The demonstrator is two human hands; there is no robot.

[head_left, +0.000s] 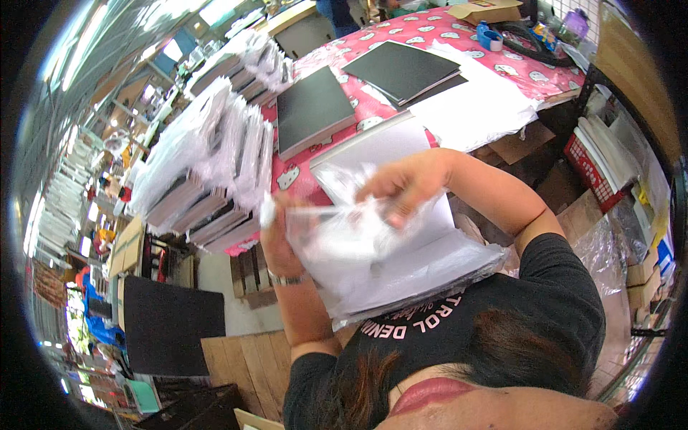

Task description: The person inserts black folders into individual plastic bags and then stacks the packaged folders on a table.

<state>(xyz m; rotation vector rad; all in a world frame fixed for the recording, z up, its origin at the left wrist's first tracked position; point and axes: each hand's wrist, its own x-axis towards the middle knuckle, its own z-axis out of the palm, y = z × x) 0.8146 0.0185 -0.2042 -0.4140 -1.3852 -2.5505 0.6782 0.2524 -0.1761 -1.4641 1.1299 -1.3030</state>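
Note:
A clear plastic bag [430, 276] with a flat white sheet or board inside lies across my front, its lower edge close to my shirt. My left hand [278, 233], with a band at the wrist, grips the bag's left edge. Over the bag's upper part is my right hand [412, 185], its fingers bent and smeared by motion; whether they pinch the film cannot be made out. Crumpled film [340, 183] rises between the hands. Just beyond them, a white board [380, 147] rests at the table's near edge.
Tall stacks of plastic-wrapped flat goods [215, 143] stand left. On the pink patterned tablecloth [401, 32] lie a thick black-topped stack [312, 107], black boards [405, 68], white sheets [473, 107] and a blue tape dispenser [489, 37]. A red basket [591, 168] stands right.

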